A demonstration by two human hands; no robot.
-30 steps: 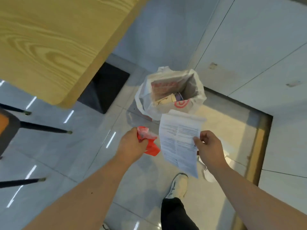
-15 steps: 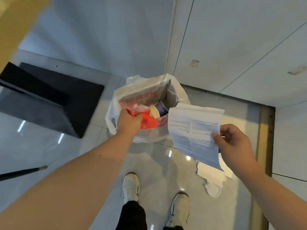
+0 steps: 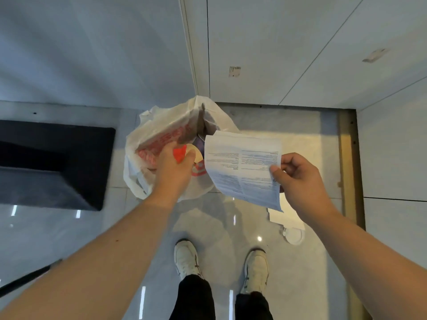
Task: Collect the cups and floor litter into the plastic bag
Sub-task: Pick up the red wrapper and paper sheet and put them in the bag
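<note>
A white plastic bag [image 3: 147, 135] with red print stands open on the floor against the wall. My left hand [image 3: 172, 167] reaches into its mouth, closed on a crumpled red wrapper [image 3: 179, 153]. A cup [image 3: 196, 152] lies inside the bag just past my fingers. My right hand [image 3: 298, 179] pinches a printed paper sheet [image 3: 242, 167] by its right edge, held to the right of the bag's opening. On the floor below that hand lie a white paper piece [image 3: 288, 218] and a round white cup lid [image 3: 294, 236].
A black mat or table base [image 3: 53, 162] covers the floor to the left of the bag. A white wall [image 3: 277, 42] rises right behind it, with a metal strip [image 3: 347, 169] on the right. My two shoes [image 3: 187, 259] stand on the glossy tiles.
I have stepped closer to the bag. My left hand has pushed the red wrapper down into the bag's mouth, and the paper sheet has come nearer to the opening.
</note>
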